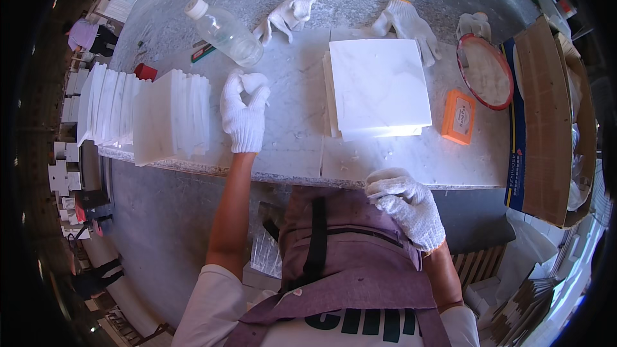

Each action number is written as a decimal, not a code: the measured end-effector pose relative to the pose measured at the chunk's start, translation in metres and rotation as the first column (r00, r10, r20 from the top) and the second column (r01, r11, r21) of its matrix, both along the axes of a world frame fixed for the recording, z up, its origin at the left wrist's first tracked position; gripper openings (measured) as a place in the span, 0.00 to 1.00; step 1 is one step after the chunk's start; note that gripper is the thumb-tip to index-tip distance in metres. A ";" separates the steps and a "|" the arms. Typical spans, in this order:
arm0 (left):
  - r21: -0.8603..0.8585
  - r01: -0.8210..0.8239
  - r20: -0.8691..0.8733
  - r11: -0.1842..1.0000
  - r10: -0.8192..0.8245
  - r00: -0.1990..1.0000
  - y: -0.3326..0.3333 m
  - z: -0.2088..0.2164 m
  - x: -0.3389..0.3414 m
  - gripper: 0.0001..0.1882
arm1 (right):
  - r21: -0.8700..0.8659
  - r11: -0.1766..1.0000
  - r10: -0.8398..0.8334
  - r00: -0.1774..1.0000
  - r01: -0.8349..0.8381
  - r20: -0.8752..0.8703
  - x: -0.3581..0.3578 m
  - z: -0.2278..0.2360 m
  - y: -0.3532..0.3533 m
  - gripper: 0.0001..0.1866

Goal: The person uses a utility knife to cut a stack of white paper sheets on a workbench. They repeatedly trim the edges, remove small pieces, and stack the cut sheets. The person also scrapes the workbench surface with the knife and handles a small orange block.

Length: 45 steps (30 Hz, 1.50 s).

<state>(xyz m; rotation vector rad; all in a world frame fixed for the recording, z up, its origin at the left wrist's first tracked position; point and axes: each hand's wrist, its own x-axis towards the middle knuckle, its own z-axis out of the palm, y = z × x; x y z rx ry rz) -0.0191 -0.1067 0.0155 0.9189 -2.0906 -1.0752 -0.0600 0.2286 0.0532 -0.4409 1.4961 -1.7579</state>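
My left hand point(245, 113), in a white knitted glove, is over the table just below the base of a clear plastic bottle point(228, 35). Its thumb and fingers curl toward each other; anything between the tips is too small to make out. At the table's front edge, close to my apron, my right hand point(407, 208) wears a matching glove. Those fingers are bent and closed, and what they may hold is hidden. Between and beyond both hands lies a stack of square white marble tiles point(380, 87). An orange block point(458, 117) with a pale label sits right of it.
White tiles point(171, 115) stand on edge at the left, near a red cup point(146, 71). Loose white gloves point(406, 22) lie at the back. A red-rimmed round dish point(462, 63) and a cardboard box point(543, 122) are at the right. Another person point(93, 36) is far left.
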 end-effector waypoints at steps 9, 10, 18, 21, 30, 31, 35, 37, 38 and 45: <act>-0.367 -0.152 -0.090 0.918 0.128 0.988 0.011 0.004 0.020 0.31 | 0.054 0.998 0.015 1.000 -0.016 0.017 -0.003 -0.004 0.008 0.15; -0.439 -0.239 -0.163 0.866 0.185 0.969 0.018 0.005 0.026 0.31 | 0.053 0.998 0.026 0.999 -0.028 0.045 -0.003 -0.005 0.009 0.15; -0.511 0.490 0.184 0.706 -0.468 0.865 0.075 0.034 -0.004 0.37 | 0.016 0.988 0.148 0.972 -0.154 0.183 0.000 0.008 0.001 0.16; -0.457 0.608 0.317 0.649 -0.520 0.793 0.072 0.036 -0.025 0.40 | -0.038 0.989 0.146 0.981 -0.143 0.124 0.001 0.004 0.004 0.16; -0.385 0.718 0.430 0.580 -0.575 0.696 0.054 0.037 -0.073 0.39 | 0.041 0.987 0.149 0.982 -0.154 0.114 0.000 0.005 0.008 0.16; -0.391 0.703 0.380 0.593 -0.592 0.711 0.048 0.037 -0.078 0.39 | 0.044 0.988 0.146 0.983 -0.151 0.110 -0.001 0.006 0.007 0.16; -0.390 0.644 0.202 0.658 -0.621 0.757 0.040 0.040 -0.077 0.29 | 0.051 0.990 0.133 0.991 -0.132 -0.011 -0.004 0.003 0.007 0.16; -0.545 0.672 0.281 0.501 -0.646 0.710 0.041 0.040 -0.070 0.23 | 0.067 0.991 0.122 0.992 -0.120 -0.026 -0.006 0.000 0.010 0.16; -0.562 0.693 0.320 0.451 -0.655 0.685 0.044 0.040 -0.063 0.22 | 0.081 0.990 0.113 0.994 -0.113 0.015 -0.006 0.000 0.011 0.16; -0.364 0.692 0.163 0.623 -0.689 0.706 0.047 0.055 -0.030 0.20 | 0.079 0.990 0.106 0.991 -0.113 0.085 -0.007 0.001 0.011 0.16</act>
